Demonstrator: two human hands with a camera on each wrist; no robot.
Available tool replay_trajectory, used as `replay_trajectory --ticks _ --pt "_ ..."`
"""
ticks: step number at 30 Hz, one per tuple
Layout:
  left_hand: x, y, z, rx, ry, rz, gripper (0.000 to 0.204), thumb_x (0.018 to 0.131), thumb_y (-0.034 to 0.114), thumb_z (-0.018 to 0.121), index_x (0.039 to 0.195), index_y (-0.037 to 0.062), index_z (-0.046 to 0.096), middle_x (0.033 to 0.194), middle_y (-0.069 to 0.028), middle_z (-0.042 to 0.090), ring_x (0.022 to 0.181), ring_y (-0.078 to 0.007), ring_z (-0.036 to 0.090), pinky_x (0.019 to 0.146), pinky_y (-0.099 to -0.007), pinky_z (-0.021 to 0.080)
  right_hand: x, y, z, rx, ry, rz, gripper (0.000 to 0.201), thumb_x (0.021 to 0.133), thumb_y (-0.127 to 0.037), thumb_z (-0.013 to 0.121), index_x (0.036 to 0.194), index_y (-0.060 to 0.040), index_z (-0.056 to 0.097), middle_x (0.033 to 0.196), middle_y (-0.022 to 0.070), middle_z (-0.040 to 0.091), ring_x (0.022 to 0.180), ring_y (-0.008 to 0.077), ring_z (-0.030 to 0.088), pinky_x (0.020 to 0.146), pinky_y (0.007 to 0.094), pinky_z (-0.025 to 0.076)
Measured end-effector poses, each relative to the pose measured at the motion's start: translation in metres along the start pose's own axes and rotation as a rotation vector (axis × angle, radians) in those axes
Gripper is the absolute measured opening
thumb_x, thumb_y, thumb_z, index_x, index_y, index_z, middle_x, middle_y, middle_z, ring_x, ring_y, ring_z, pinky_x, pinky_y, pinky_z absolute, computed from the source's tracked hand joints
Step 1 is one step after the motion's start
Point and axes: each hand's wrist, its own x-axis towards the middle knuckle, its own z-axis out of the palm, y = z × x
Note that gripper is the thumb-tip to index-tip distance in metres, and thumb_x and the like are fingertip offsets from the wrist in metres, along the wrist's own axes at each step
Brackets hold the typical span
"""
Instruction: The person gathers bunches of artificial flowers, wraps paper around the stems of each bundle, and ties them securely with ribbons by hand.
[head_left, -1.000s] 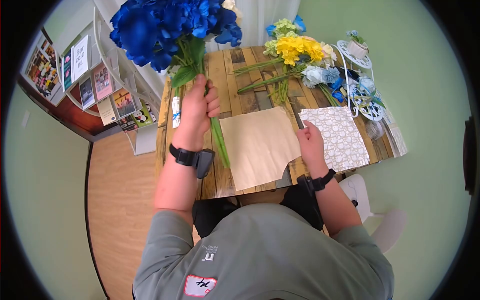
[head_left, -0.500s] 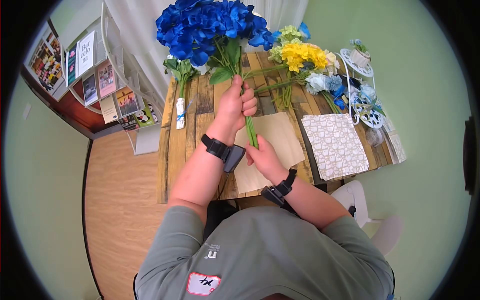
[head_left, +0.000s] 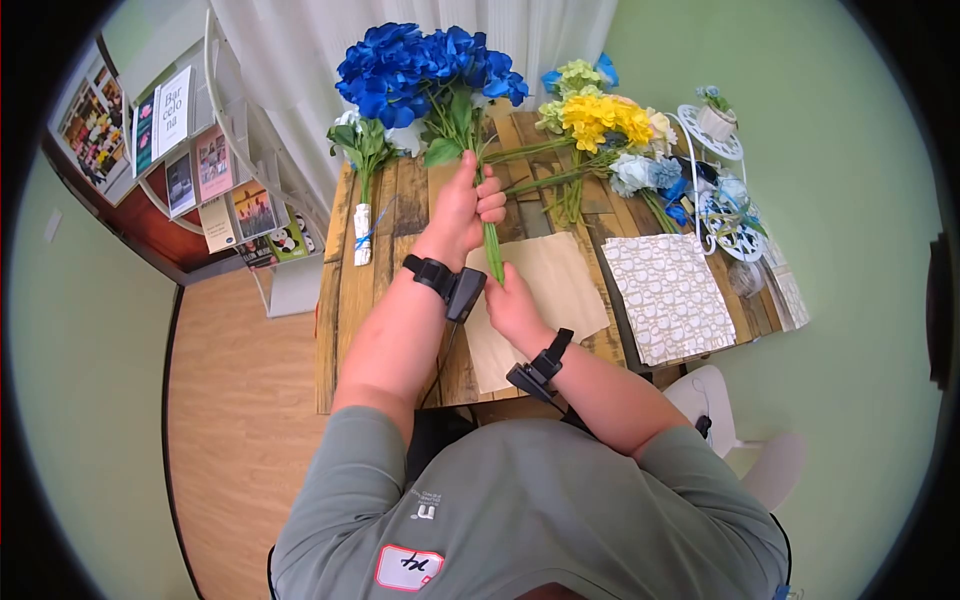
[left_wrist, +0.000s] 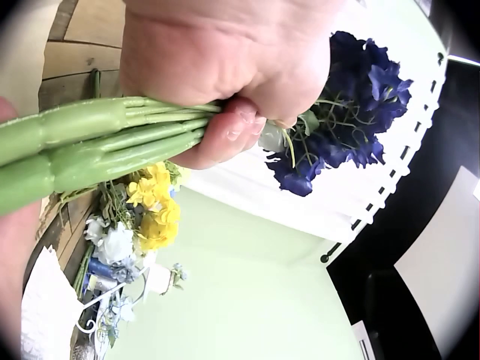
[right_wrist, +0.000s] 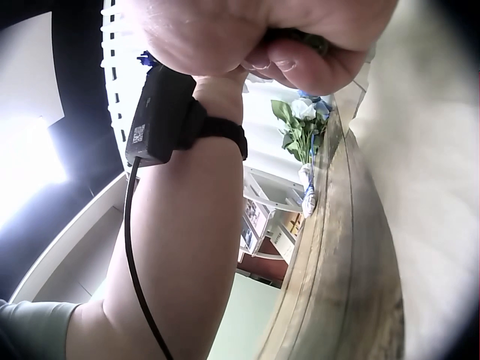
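A bunch of blue artificial hydrangeas (head_left: 415,75) stands upright over the table's far side. My left hand (head_left: 463,208) grips its green stems (left_wrist: 97,146) just under the leaves, fingers curled round them in the left wrist view. Lower down, my right hand (head_left: 516,308) holds the stem ends, with its fingers curled in the right wrist view (right_wrist: 300,56). Beneath both hands lies a sheet of tan wrapping paper (head_left: 560,275), partly covered by them.
A wrapped bouquet with a blue ribbon (head_left: 363,235) lies at the left of the wooden table (head_left: 395,215). Yellow flowers (head_left: 605,120) and pale blue flowers (head_left: 632,173) lie at the back right, near a white metal stand (head_left: 740,238). Patterned paper (head_left: 670,300) lies at the right.
The blue bunch has moved right and then lower, away from the head camera. My right hand left the patterned paper's edge and came over to take hold of the stem ends.
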Motion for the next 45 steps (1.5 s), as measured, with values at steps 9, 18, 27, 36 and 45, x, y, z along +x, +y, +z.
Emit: replay_trajectory --ticks 9,18,27,36,45 --pt "0.009 -0.004 -0.059 0.542 0.390 0.104 0.051 0.100 0.056 0.053 0.121 0.0090 0.053 0.082 -0.0021 0.059 0.070 -0.0155 0.056 0.066 -0.0307 0.046 0.014 0.007 -0.004 0.098 0.016 0.230 0.021 0.100 -0.023 0.053 0.098 -0.0032 0.048 0.070 0.0098 0.050 0.058 0.0239 0.049 0.054 0.0380 0.041" --pt "-0.069 -0.025 -0.127 1.767 0.568 -0.261 0.058 0.084 0.050 0.067 0.109 -0.0016 0.073 0.097 -0.0226 0.072 0.094 -0.0378 0.070 0.086 -0.0452 0.054 0.017 0.052 -0.008 -0.189 0.002 0.279 0.034 0.096 -0.025 0.053 0.103 0.0076 0.054 0.086 0.0292 0.064 0.080 0.0449 0.064 0.073 0.0496 0.051" --pt "-0.057 -0.052 -0.095 1.431 0.538 -0.194 0.026 0.085 0.025 0.067 0.097 0.0019 0.071 0.091 -0.0180 0.072 0.082 -0.0259 0.071 0.072 -0.0365 0.056 0.025 0.047 -0.001 -0.157 -0.006 0.298 0.033 0.097 -0.025 0.053 0.108 0.0056 0.053 0.079 0.0186 0.059 0.065 0.0320 0.056 0.058 0.0435 0.045" --pt "-0.051 -0.082 -0.103 0.278 0.378 0.020 0.020 0.102 0.015 0.050 0.109 0.0024 0.064 0.102 -0.0109 0.069 0.093 -0.0230 0.066 0.079 -0.0361 0.055 0.018 0.026 -0.001 -0.216 -0.048 0.300 0.039 0.096 -0.030 0.052 0.105 0.0076 0.056 0.082 0.0246 0.067 0.071 0.0373 0.067 0.064 0.0462 0.052" --pt "-0.042 -0.090 -0.118 0.020 0.250 0.006 0.034 0.106 0.021 0.042 0.117 -0.0042 0.062 0.103 -0.0159 0.070 0.091 -0.0281 0.068 0.082 -0.0416 0.058 0.009 -0.010 0.002 0.087 -0.096 0.401 0.024 0.099 -0.020 0.051 0.112 0.0003 0.049 0.071 0.0041 0.051 0.046 0.0130 0.044 0.038 0.0293 0.034"
